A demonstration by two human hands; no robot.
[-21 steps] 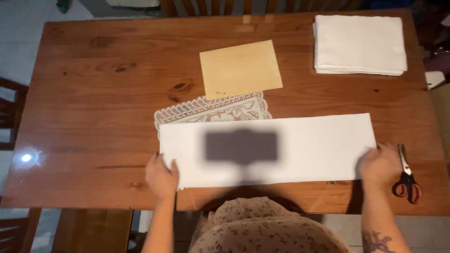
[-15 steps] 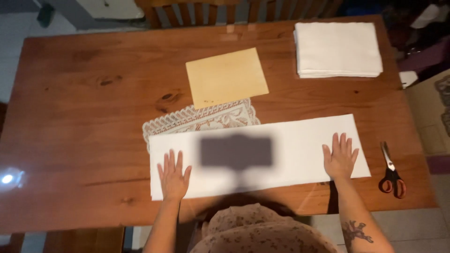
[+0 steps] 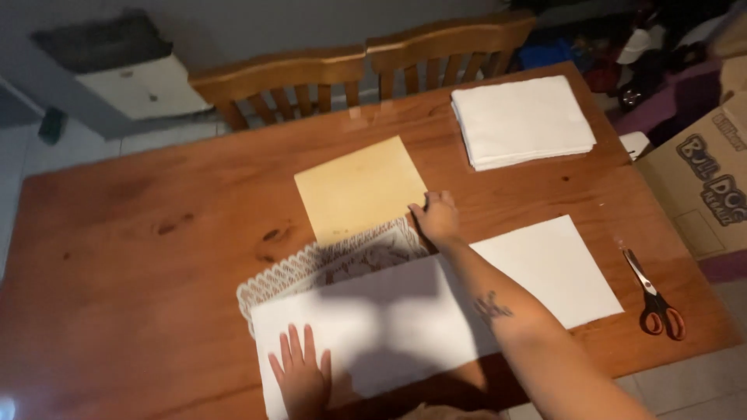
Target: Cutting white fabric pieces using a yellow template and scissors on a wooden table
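A long white sheet (image 3: pixel 545 272) lies across the near side of the wooden table (image 3: pixel 156 233). My left hand (image 3: pixel 302 375) rests flat on its left end, fingers spread. My right hand (image 3: pixel 437 218) has crossed over the sheet to the right edge of a white lace doily (image 3: pixel 327 264) that sticks out from under the sheet, just below a square yellow card (image 3: pixel 359 187). Its fingers are at the doily's edge; whether they grip it I cannot tell.
A stack of white folded sheets (image 3: pixel 521 120) sits at the far right. Orange-handled scissors (image 3: pixel 655 299) lie near the right edge. Two wooden chairs (image 3: pixel 358 74) stand behind the table, and a cardboard box (image 3: pixel 704 187) stands beside it on the right.
My right hand left the right end of the white sheet and moved up and left to the doily's edge. The left hand stays flat on the sheet. The camera view tilted up.
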